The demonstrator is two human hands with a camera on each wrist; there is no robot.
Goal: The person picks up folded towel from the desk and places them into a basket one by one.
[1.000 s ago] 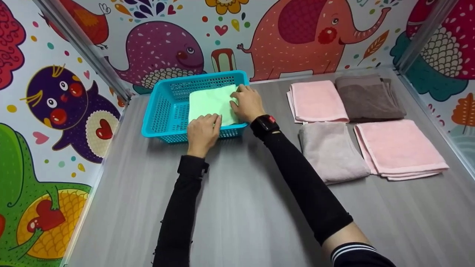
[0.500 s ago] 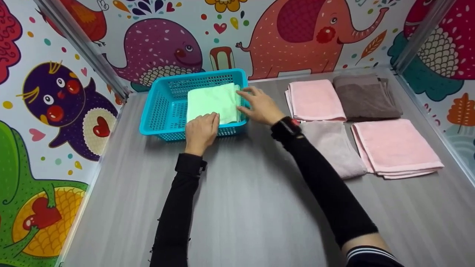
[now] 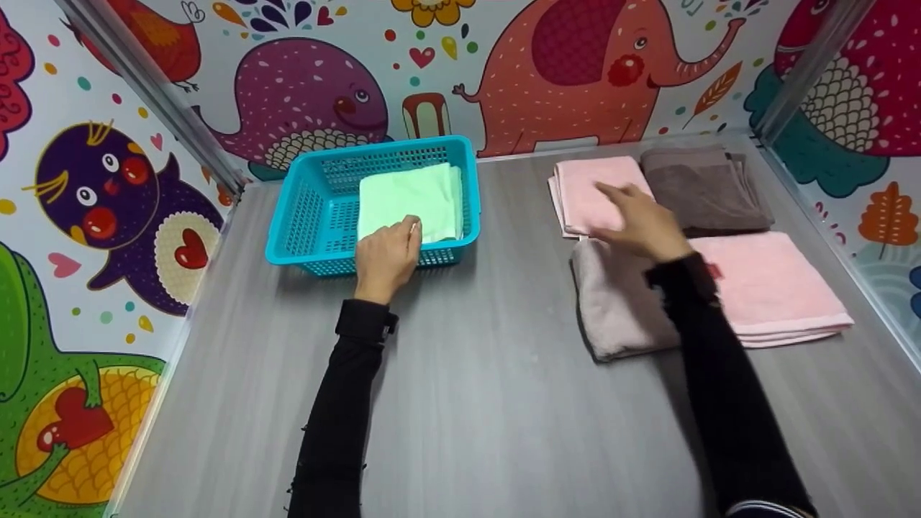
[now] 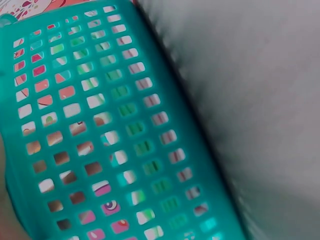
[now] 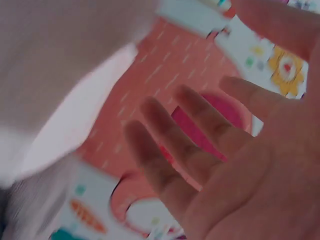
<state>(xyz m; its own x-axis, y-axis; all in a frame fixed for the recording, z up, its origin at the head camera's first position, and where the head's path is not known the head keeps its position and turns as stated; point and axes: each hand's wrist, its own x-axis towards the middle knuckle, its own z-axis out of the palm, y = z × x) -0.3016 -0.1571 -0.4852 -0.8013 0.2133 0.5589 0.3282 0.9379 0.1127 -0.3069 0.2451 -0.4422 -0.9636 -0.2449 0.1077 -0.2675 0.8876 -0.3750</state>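
Observation:
My left hand [image 3: 388, 257] grips the front rim of a turquoise perforated plastic basket [image 3: 306, 257]. In the left wrist view the basket's holed wall [image 4: 189, 130] fills most of the frame, with only a sliver of that hand at the left edge. A folded light-green towel [image 3: 410, 194] lies inside, toward the basket's right end. Over the towels on the right hovers my right hand [image 3: 644, 223], fingers spread and holding nothing. It is nearest a folded pink towel [image 3: 584, 188] and a light grey-beige one [image 3: 619, 309]. The right wrist view shows its extended fingers and bare palm [image 5: 245, 185].
A folded brown towel [image 3: 698, 188] lies at the back right, with a larger pink towel [image 3: 784, 280] in front of it. Cartoon-printed panels [image 3: 424, 65] border the grey tabletop [image 3: 468, 403] at the back and sides.
My right hand has let go of the green towel and swung right, out of the basket, to above the pink and grey-beige towels. The left hand has kept its hold on the rim.

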